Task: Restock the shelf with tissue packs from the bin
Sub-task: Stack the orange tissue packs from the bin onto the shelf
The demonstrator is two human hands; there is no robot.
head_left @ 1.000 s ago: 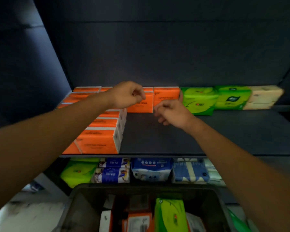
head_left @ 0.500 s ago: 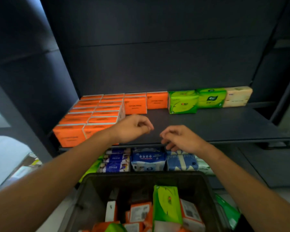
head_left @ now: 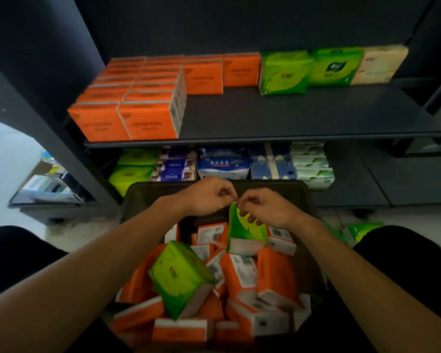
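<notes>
Gripping the upright green pack [head_left: 245, 234] by its top edge, right hand [head_left: 266, 210] curls fingers over its face, above the far half of the bin [head_left: 288, 193]; left hand [head_left: 206, 198] just beside it, fingers curled at the pack's top corner, contact unclear; bin heaped with orange packs [head_left: 275, 276], second green pack [head_left: 181, 273] tilted near left; shelf [head_left: 303, 115] beyond holds orange rows [head_left: 148, 118] left, green shelf packs [head_left: 283, 72] far right.

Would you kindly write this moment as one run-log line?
step: pick from dark plastic bin | right-hand grip: holds upright green tissue pack | left-hand grip: curled by pack's top corner, contact unclear
</notes>
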